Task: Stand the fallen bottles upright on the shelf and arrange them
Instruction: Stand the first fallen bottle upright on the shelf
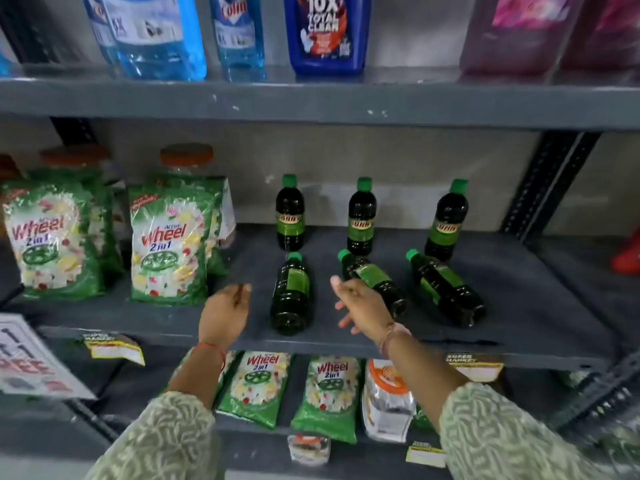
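Three dark green-capped plastic bottles [376, 285] lie fallen on the grey metal shelf [519, 306], caps toward 12 o'clock, three upright behind; left hand [225, 315] and right hand [360, 304], fingers released and empty, flank the leftmost, probably to lift it.

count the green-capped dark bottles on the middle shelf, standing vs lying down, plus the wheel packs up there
Standing bottles: 3, at the back
Lying bottles: 3, in front
Wheel packs: 2 front-facing on this shelf; any behind them are hidden
Total: 8
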`<action>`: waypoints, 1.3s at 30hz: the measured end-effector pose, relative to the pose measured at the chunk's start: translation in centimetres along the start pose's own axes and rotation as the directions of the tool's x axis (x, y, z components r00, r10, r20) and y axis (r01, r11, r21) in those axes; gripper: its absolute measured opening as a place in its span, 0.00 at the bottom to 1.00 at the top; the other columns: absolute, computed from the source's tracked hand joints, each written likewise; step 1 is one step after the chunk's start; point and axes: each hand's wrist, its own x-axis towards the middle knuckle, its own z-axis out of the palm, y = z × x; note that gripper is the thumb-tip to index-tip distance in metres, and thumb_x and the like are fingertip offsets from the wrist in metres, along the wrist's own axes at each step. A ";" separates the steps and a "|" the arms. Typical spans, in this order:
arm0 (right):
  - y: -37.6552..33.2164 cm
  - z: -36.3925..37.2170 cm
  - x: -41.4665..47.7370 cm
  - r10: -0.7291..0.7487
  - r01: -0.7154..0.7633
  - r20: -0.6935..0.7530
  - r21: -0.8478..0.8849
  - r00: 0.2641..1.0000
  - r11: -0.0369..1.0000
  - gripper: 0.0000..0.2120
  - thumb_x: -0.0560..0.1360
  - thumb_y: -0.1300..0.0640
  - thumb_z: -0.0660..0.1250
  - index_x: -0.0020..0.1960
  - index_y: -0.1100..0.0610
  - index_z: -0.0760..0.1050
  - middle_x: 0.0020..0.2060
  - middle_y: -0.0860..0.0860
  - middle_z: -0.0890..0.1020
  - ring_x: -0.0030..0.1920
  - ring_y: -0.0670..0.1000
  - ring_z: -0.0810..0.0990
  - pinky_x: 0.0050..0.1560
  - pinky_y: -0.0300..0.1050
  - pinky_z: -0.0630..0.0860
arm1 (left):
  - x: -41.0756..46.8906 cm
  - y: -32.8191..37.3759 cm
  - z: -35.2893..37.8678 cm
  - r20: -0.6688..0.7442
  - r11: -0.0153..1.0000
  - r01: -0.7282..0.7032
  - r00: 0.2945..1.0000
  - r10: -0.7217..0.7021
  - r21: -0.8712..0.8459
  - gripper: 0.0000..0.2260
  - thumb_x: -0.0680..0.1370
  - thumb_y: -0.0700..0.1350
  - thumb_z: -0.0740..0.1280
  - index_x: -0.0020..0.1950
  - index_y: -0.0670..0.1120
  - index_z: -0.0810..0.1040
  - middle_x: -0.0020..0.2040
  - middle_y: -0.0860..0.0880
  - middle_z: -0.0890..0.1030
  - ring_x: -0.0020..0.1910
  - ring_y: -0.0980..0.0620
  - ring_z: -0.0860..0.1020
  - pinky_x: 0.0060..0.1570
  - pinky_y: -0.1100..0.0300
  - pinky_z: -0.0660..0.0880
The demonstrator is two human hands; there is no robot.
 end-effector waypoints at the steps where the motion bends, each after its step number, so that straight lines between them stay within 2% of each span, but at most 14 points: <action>1: 0.0 1.0 0.8 0.046 -0.043 0.046 -0.062 0.998 0.997 0.27 0.73 0.37 0.57 0.46 0.62 0.71 0.41 0.54 0.77 0.31 0.51 0.78 0.30 0.43 0.73 | 0.5 -1.1 0.6 0.075 0.999 0.009 0.997 -0.013 0.054 0.14 0.79 0.44 0.58 0.46 0.34 0.75 0.42 0.33 0.78 0.47 0.33 0.77 0.43 0.46 0.71; 2: -0.1 2.0 1.8 0.072 -0.065 0.068 -0.105 0.995 0.992 0.26 0.72 0.35 0.58 0.43 0.60 0.69 0.41 0.54 0.76 0.34 0.52 0.79 0.33 0.45 0.75 | 0.9 -1.8 1.1 0.118 0.995 -0.007 0.993 -0.005 0.102 0.12 0.78 0.42 0.58 0.52 0.34 0.76 0.50 0.32 0.79 0.53 0.34 0.75 0.49 0.46 0.71; 4: -0.7 3.9 3.2 0.148 -0.131 0.124 -0.129 0.981 0.983 0.31 0.64 0.28 0.61 0.43 0.57 0.69 0.43 0.54 0.76 0.41 0.54 0.79 0.45 0.50 0.80 | 1.3 -3.7 2.3 0.229 0.978 -0.049 0.973 0.001 0.204 0.18 0.78 0.46 0.56 0.63 0.38 0.73 0.64 0.36 0.74 0.64 0.37 0.71 0.63 0.48 0.68; 7: -1.7 6.6 5.6 0.236 -0.225 0.113 -0.104 0.965 0.969 0.42 0.53 0.26 0.68 0.52 0.58 0.76 0.49 0.53 0.80 0.51 0.56 0.79 0.55 0.53 0.77 | 1.6 -5.7 3.9 0.241 0.925 -0.181 0.965 0.102 0.335 0.32 0.73 0.57 0.43 0.70 0.42 0.65 0.73 0.42 0.66 0.73 0.42 0.62 0.72 0.49 0.59; 9: -1.8 7.9 7.3 0.280 -0.271 0.064 -0.121 0.958 0.955 0.43 0.51 0.28 0.70 0.53 0.59 0.78 0.52 0.53 0.82 0.51 0.56 0.80 0.55 0.49 0.77 | 1.5 -6.1 4.3 0.232 0.897 -0.216 0.964 0.133 0.385 0.35 0.71 0.58 0.39 0.71 0.43 0.63 0.73 0.44 0.65 0.74 0.43 0.61 0.73 0.49 0.58; 14: -1.3 8.7 9.0 0.239 -0.238 -0.007 -0.129 0.971 0.963 0.25 0.58 0.39 0.73 0.45 0.57 0.80 0.45 0.54 0.84 0.45 0.55 0.82 0.50 0.50 0.79 | 1.7 -6.6 4.7 0.216 0.886 -0.232 0.964 0.154 0.401 0.33 0.72 0.57 0.39 0.71 0.44 0.63 0.73 0.44 0.65 0.74 0.44 0.62 0.72 0.48 0.59; 17: -1.0 8.1 8.7 0.033 -0.065 -0.226 -0.134 0.973 0.989 0.23 0.61 0.40 0.73 0.44 0.57 0.74 0.42 0.53 0.82 0.42 0.54 0.80 0.42 0.48 0.77 | 1.7 -6.6 4.9 0.206 0.890 -0.228 0.966 0.156 0.395 0.32 0.73 0.56 0.41 0.71 0.44 0.64 0.73 0.44 0.66 0.73 0.43 0.62 0.72 0.48 0.61; 19: -0.7 7.6 8.8 -0.148 0.057 -0.366 -0.248 0.918 0.967 0.29 0.60 0.40 0.74 0.51 0.59 0.71 0.47 0.55 0.80 0.46 0.57 0.79 0.43 0.49 0.76 | 1.6 -6.6 4.9 0.202 0.889 -0.230 0.966 0.160 0.395 0.30 0.74 0.55 0.42 0.70 0.43 0.65 0.72 0.44 0.67 0.73 0.43 0.63 0.72 0.47 0.61; 21: -0.1 7.1 9.0 -0.253 0.133 -0.423 -0.292 0.870 0.947 0.36 0.60 0.41 0.75 0.59 0.61 0.69 0.52 0.57 0.79 0.51 0.58 0.79 0.46 0.50 0.76 | 1.6 -6.7 4.9 0.193 0.885 -0.234 0.967 0.169 0.402 0.30 0.74 0.55 0.43 0.70 0.43 0.66 0.72 0.44 0.68 0.72 0.43 0.64 0.71 0.47 0.62; 26: 1.8 6.8 8.6 -0.288 0.202 -0.416 -0.239 0.863 0.950 0.42 0.60 0.45 0.77 0.67 0.62 0.63 0.60 0.57 0.76 0.59 0.57 0.76 0.53 0.48 0.75 | 1.4 -6.3 4.8 0.204 0.884 -0.222 0.968 0.148 0.410 0.32 0.72 0.57 0.40 0.71 0.45 0.63 0.74 0.45 0.64 0.74 0.45 0.61 0.73 0.50 0.57; 29: 2.5 7.0 8.3 -0.250 0.199 -0.379 -0.169 0.891 0.965 0.42 0.60 0.45 0.77 0.67 0.60 0.63 0.60 0.56 0.75 0.60 0.55 0.75 0.59 0.51 0.75 | 1.5 -6.0 4.6 0.222 0.897 -0.205 0.967 0.124 0.391 0.34 0.71 0.57 0.39 0.72 0.44 0.60 0.75 0.45 0.61 0.75 0.46 0.58 0.74 0.51 0.54; 32: 3.1 7.3 8.2 -0.225 0.171 -0.355 -0.176 0.908 0.969 0.47 0.57 0.45 0.79 0.68 0.60 0.62 0.62 0.58 0.70 0.63 0.56 0.71 0.65 0.52 0.70 | 2.0 -5.3 4.8 0.285 0.887 -0.182 0.957 0.060 0.424 0.31 0.72 0.53 0.42 0.74 0.43 0.56 0.77 0.45 0.57 0.76 0.46 0.53 0.75 0.52 0.50; 36: 3.4 7.1 8.2 -0.182 0.162 -0.317 -0.088 0.931 0.983 0.40 0.59 0.56 0.77 0.67 0.56 0.64 0.58 0.55 0.74 0.58 0.54 0.75 0.61 0.50 0.73 | 1.6 -5.1 5.4 0.251 0.877 -0.173 0.966 0.062 0.449 0.36 0.70 0.57 0.37 0.74 0.43 0.54 0.77 0.43 0.55 0.76 0.44 0.52 0.75 0.51 0.49; 39: 3.8 6.6 7.6 -0.137 0.154 -0.224 0.059 0.965 0.986 0.41 0.64 0.61 0.73 0.71 0.53 0.56 0.58 0.51 0.76 0.57 0.49 0.75 0.62 0.50 0.73 | 1.5 -5.1 5.6 0.237 0.878 -0.158 0.970 0.053 0.451 0.31 0.73 0.54 0.42 0.74 0.43 0.54 0.77 0.44 0.56 0.76 0.44 0.52 0.75 0.51 0.50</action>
